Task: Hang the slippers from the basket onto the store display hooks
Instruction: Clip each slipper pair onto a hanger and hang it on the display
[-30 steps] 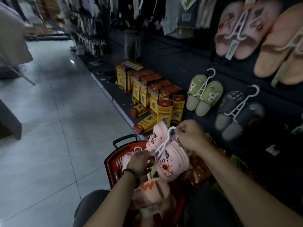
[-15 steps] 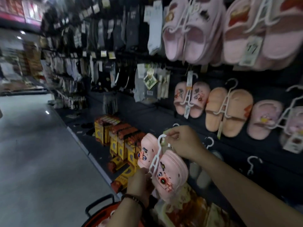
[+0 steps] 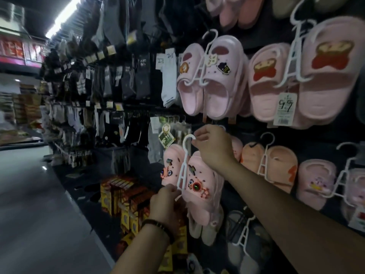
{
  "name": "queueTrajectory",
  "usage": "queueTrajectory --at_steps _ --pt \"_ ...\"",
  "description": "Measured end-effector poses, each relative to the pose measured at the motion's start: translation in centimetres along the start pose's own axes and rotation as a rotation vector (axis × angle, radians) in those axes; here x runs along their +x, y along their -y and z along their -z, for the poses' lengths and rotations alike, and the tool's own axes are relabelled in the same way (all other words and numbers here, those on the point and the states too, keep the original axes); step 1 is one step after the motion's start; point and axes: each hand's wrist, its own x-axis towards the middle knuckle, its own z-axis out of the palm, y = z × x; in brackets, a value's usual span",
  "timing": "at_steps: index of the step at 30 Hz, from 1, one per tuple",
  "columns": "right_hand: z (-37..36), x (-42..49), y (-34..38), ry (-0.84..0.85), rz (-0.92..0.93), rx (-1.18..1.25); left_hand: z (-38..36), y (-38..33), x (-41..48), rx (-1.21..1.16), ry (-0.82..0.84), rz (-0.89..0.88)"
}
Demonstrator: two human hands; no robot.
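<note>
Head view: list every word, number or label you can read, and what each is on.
"99": handwritten on the white price tag hanging from the pink bear slides.
"21": handwritten on a white label atop the hanging socks.
Small print on that tag, the red signs, the yellow boxes and the sock prints are too blurred to read.
No text on the pink slippers or their white hanger, held by the left hand and right hand.
</note>
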Motion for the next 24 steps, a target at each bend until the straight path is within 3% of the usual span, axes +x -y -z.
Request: queueTrajectory --at_steps 12,17,24 --pt "-3.3 5.8 -5.1 -0.169 -0.114 -0.057 -4.5 -2.0 6.3 -0.029 0.065 -0.04" --pt "-2.7 7.3 -7.7 -0.119 -0.221 0.043 -5.8 -0.7 8.6 -0.014 0.128 -0.011" --pt "-2.4 6.1 -7.9 -0.006 -0.037 -0.2 -6.8 0.2 11.2 0.013 0.162 0.006"
